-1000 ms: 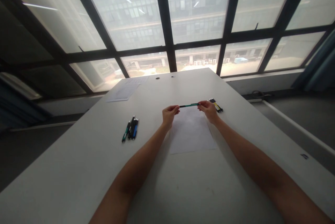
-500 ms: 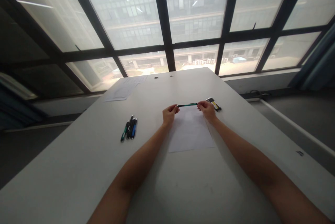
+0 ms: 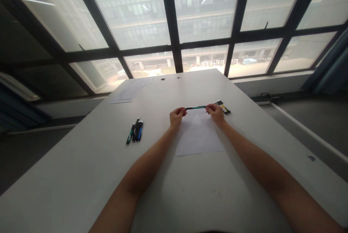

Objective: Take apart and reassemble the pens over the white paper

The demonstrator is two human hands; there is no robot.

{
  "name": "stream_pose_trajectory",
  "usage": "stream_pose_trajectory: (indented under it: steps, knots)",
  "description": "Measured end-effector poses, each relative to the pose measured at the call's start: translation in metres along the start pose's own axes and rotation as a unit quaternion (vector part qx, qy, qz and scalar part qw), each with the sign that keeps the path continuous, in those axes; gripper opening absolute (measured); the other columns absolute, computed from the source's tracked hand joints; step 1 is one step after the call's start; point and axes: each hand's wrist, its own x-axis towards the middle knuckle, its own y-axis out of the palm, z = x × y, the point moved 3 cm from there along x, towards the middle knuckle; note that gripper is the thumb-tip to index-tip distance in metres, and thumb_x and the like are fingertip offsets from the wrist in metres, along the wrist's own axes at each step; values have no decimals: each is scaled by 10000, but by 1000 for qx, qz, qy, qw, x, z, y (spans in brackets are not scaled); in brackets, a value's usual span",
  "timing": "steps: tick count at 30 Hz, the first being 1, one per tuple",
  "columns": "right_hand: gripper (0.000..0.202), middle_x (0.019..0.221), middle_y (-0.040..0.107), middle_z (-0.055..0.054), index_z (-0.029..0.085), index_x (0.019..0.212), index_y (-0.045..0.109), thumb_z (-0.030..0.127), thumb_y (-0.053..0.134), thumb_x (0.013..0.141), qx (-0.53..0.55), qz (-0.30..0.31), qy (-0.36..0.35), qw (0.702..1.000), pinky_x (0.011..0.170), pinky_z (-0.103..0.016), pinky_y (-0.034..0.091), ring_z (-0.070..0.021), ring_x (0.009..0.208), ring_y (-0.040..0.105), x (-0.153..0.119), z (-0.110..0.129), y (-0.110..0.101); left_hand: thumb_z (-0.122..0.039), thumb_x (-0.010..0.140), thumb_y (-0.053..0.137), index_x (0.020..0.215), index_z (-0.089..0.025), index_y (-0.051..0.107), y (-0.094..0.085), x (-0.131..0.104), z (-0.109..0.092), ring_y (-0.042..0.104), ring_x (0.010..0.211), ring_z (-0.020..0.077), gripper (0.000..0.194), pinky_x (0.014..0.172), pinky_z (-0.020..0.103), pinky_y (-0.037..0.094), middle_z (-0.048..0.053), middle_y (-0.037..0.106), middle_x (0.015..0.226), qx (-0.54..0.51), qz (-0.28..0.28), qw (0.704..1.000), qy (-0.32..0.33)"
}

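A green and black pen (image 3: 195,107) is held level between my two hands, over the far edge of a white sheet of paper (image 3: 199,135). My left hand (image 3: 177,117) pinches its black end. The other end is between the closed fingers of my right hand (image 3: 215,113). Several pens (image 3: 135,131), green, black and blue, lie side by side left of my left hand. Just beyond my right hand lies another group of pens (image 3: 223,107), black with some yellow and white, partly hidden by that hand.
The white table (image 3: 81,175) stretches to the windows. Printed sheets (image 3: 126,93) lie at its far left. A small dark mark or object (image 3: 311,158) is near the right edge. A white pipe (image 3: 307,129) runs along the floor at the right.
The view has shifted very slightly. Both hands keep their hold on the pen, which shows almost no movement over the paper.
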Motion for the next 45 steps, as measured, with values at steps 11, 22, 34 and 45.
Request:
stream_pose_trajectory:
  steps: [11,22,34,45]
  knots:
    - [288,694,701,-53,164,836,697,437,690,743,-6,-4,-20,1000,548,-286,502,-160,570,624,2,-7,-2,-462,647,830,856,-101,725,0,-1,-1,665,634,144,430,698,321,572,93,726,764,4,6,1000,9]
    - [316,687,699,-55,165,835,695,469,690,749,-7,-1,-20,1000,536,-280,497,-157,564,617,1,-4,-1,-488,670,803,838,-112,720,0,-1,-4,627,595,128,420,619,278,536,74,705,723,33,5,999,19]
    - [289,677,690,-47,167,811,692,453,677,767,-9,3,-27,1000,533,-276,485,-151,556,601,0,0,-1,-464,692,790,807,-114,720,-1,-2,-6,608,572,123,375,580,265,519,68,691,697,49,4,998,29]
    - [302,676,692,-51,159,815,696,457,675,775,-12,3,-40,999,513,-263,482,-150,545,607,3,-7,-2,-474,698,774,783,-118,710,1,-1,-6,591,546,114,371,546,252,501,46,672,653,53,2,998,32]
